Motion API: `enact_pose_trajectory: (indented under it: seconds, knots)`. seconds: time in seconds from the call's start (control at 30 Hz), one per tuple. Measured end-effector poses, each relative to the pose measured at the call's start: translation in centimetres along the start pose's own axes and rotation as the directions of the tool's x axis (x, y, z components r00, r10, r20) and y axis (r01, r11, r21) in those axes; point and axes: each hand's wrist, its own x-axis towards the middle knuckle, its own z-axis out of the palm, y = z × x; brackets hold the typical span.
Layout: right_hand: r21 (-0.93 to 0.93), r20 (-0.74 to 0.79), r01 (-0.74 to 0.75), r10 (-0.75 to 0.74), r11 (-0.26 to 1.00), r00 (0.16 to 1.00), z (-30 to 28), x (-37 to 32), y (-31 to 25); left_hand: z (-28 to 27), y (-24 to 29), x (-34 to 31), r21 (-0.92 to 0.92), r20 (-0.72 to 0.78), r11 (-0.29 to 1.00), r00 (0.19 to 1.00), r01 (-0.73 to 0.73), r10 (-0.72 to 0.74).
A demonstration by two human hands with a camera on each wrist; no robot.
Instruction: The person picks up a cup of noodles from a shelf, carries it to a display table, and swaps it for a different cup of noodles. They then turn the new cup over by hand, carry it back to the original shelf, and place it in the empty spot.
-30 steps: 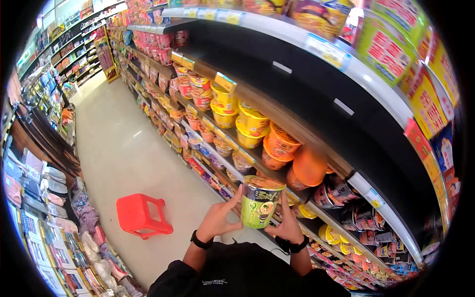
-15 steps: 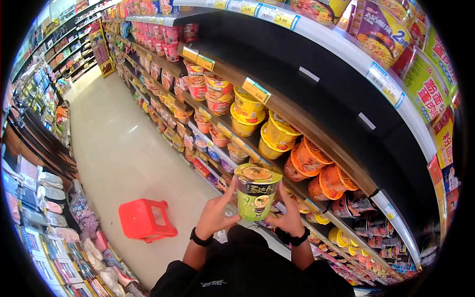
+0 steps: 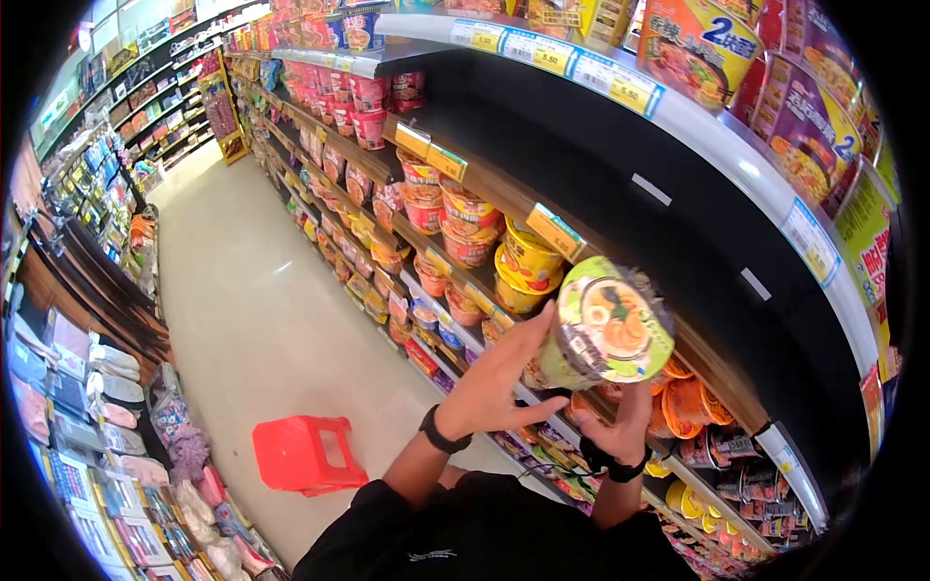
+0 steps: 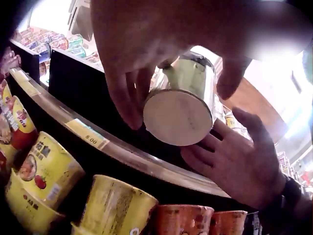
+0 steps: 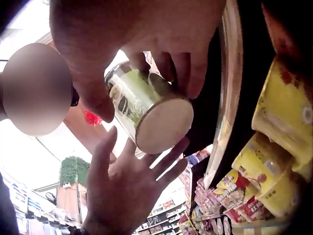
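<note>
- While noodle cup (image 3: 605,324) sits tilted just before the shelf (image 3: 494,189), both grips curl round it: left hand (image 3: 494,378) on its side, right hand (image 3: 625,426) underneath.
- Best: hold firm near base, steer clear of yellow cups (image 3: 528,261) just beside.

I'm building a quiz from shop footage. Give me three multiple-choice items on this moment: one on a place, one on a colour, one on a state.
1. Where is the red stool?
A. on a trolley
B. on the aisle floor
C. on a counter

2. What colour is the side of the held noodle cup?
A. blue
B. white
C. green

3. How does the noodle cup sit?
A. tilted, lid toward the head camera
B. upright on a table
C. crushed flat

Answers: B, it stands on the floor left of the person. C, both wrist views show green sides. A, the left hand and right hand hold it tipped, lid showing.
</note>
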Motion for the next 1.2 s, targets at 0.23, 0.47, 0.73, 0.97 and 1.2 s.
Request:
enact_pose_trajectory:
  seconds: [0.23, 0.47, 0.73, 0.97, 1.2]
  knots:
    - [-0.189, -0.478, 0.124, -0.201, 0.974, 0.855, 0.3, 5.2, 1.2, 0.5, -2.8, 9.3, -0.039, -0.046, 0.977, 0.977, -0.211, 0.209]
    - [-0.539, -0.515, -0.091, -0.241, 0.837, 0.823, -3.6, 9.8, 0.0, 2.0, -4.9, 17.3, 0.234, -0.048, 0.892, 0.912, -0.387, 0.408]
    - [-0.547, -0.442, -0.169, -0.111, 0.820, 0.890, -3.4, 12.7, -0.4, 4.4, -8.0, 19.2, 0.292, -0.101, 0.916, 0.943, -0.277, 0.317]
    - [-0.671, -0.405, -0.166, -0.170, 0.722, 0.898, -3.2, 12.7, 0.2, 5.1, -8.3, 19.2, 0.352, -0.172, 0.900, 0.927, -0.257, 0.332]
    - [-0.661, -0.412, -0.143, -0.197, 0.736, 0.890, -3.3, 12.5, 0.5, 5.4, -8.5, 19.2, 0.376, -0.173, 0.884, 0.916, -0.278, 0.362]
